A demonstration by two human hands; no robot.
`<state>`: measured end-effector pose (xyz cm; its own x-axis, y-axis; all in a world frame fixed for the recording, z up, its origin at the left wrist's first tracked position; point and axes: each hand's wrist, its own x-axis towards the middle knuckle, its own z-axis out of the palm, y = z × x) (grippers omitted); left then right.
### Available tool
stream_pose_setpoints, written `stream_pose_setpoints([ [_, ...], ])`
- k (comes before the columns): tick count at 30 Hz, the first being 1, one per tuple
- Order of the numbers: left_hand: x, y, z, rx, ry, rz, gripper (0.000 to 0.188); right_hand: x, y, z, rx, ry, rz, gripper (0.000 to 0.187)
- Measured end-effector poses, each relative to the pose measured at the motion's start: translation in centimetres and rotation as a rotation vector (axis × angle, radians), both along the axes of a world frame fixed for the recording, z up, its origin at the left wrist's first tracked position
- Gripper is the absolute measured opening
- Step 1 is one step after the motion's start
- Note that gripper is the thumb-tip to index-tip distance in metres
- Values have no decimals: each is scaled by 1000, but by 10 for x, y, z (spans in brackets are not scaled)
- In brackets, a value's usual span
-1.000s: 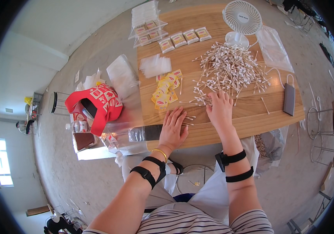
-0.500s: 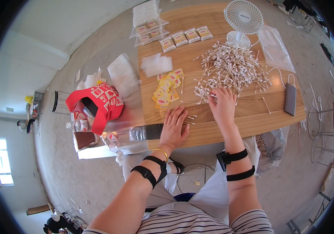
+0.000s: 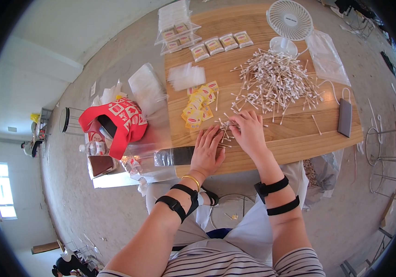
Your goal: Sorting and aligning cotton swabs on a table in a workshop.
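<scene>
Wooden bench (image 3: 299,138) held swab pile (image 3: 276,83). Right hand (image 3: 249,134) had slid back to left hand (image 3: 207,154); both pinched small swab bunch (image 3: 225,128) together.

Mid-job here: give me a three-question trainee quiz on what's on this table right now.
1. True or false: both hands rest on the wooden table at a small bunch of cotton swabs.
2. What stands at the table's far edge, behind the large swab pile? A) a white desk fan B) a kettle C) a lamp
3. What colour are the small packets beyond the left hand?

Key: 1. True; the right hand and the left hand meet at the bunch. 2. A, the white desk fan. 3. Yellow.
</scene>
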<state>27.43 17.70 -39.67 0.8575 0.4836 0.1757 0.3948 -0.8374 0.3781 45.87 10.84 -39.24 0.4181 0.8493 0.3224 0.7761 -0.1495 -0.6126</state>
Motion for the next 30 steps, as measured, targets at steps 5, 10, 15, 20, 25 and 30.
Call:
stream_pose_setpoints([
  [5, -2, 1, -1, 16, 5, -6, 57, -5, -3, 14, -29, -44, 3, 39],
  [10, -1, -1, -5, -87, -101, 56, 69, -5, -3, 11, -127, -65, 25, 50],
  [15, -3, -2, -7, -73, -108, 89, 76, -16, 1, 3, -76, -74, 166, 37],
  [20, -4, -2, -6, -25, -87, 96, 81, -18, -1, -2, -47, -8, 295, 35],
  [25, -4, 0, -3, -59, -105, 76, 76, -9, -10, 12, -35, 23, 226, 36],
  [30, -3, 0, -3, -51, -82, 65, 76, -4, -14, 11, -112, -28, 201, 38],
])
